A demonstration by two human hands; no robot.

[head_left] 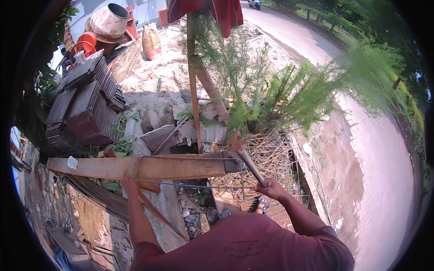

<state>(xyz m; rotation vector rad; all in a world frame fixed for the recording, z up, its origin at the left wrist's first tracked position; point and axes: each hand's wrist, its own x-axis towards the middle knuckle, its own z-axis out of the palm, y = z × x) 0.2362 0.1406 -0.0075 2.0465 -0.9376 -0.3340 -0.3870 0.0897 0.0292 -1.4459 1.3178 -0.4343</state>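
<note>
- Outdoors, sunlit work yard; uneven ground of pale sand [156, 83], rubble and brick bits.
- Work surface: raised wooden beam [181, 167] running left to centre, metal fitting [232, 163] at its right end, small white lump [72, 162] on its left end.
- Left hand [129, 181] at the beam's near edge, by the left end of the thin rod [199, 186]; can't tell if fingers close on it.
- Right hand [271, 189] wrapped round the lower end of the bar tool [251, 166]; its rusty head is up near the fitting.
- Thin rod stretches along the near side of the beam, toward the right hand.
- Beyond the beam: wooden post [193, 97], red cloth [228, 16] at top; leafy shrub [289, 92] right of it.
- Edges: tile stack [92, 110] crowds far left; wire heap [275, 156] lies just beyond the right hand; rod bundle [97, 197] under the beam's left.
- Widest room: right side, dirt strip [334, 162], then paved road [384, 153].
</note>
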